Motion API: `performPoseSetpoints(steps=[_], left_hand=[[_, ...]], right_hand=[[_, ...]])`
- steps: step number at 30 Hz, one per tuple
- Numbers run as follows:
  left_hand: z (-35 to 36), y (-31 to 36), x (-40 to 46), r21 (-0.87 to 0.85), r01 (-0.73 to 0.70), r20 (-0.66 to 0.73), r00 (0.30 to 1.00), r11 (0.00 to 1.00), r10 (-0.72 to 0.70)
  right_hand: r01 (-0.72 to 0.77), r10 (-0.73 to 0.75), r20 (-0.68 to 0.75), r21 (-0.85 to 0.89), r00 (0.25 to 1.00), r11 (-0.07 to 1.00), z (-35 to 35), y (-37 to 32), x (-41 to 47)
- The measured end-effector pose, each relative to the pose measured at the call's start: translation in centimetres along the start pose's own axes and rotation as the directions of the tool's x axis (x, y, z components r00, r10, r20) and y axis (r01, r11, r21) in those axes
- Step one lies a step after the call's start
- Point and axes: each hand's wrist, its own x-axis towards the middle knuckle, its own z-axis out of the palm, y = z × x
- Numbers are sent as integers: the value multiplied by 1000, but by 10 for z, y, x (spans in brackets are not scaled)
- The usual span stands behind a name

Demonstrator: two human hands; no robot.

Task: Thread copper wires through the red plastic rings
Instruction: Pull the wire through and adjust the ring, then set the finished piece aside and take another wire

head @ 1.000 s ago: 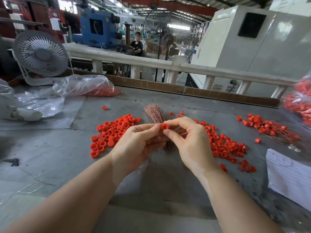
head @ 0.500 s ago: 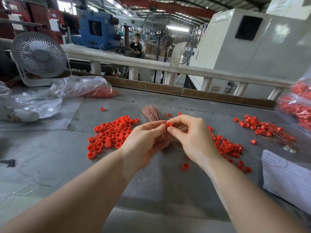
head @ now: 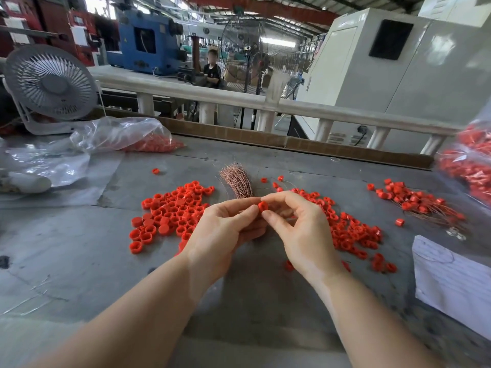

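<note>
A single red plastic ring is held above the grey table between both hands. My left hand pinches it from the left with thumb and forefinger. My right hand pinches it from the right, other fingers loosely curled. A bundle of thin copper wires fans out on the table just behind the hands. Loose red rings lie in a pile on the left and another on the right. Any wire at the held ring is too fine to see.
Rings strung on wires lie at the far right, beside bags of red rings. A clear plastic bag with rings and a desk fan stand at the back left. White paper lies at the right. A railing borders the far edge.
Both hands stay together on the ring, shifting it slightly. The camera view has drifted a little. A loose ring now lies on the table below the right hand.
</note>
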Motion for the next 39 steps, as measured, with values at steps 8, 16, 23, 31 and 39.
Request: performPoseSetpoints(steps=[8, 16, 23, 31, 39], left_hand=[[0, 2, -2, -13, 14, 49, 999, 1000, -14], [-4, 4, -1, -27, 36, 85, 996, 999, -34], [-5, 2, 0, -31, 56, 53, 997, 998, -55], [-6, 3, 3, -83, 79, 33, 996, 993, -77], [-5, 4, 7, -127, 88, 2, 996, 988, -88]], right_hand=[[-6, 6, 3, 67, 1000, 998, -4, 0, 0], [11, -12, 12, 86, 1000, 996, -4, -2, 0], [2, -2, 9, 77, 1000, 997, -4, -1, -1], [-40, 40, 3, 126, 999, 991, -4, 2, 2], [-42, 44, -19, 97, 999, 994, -4, 1, 2]])
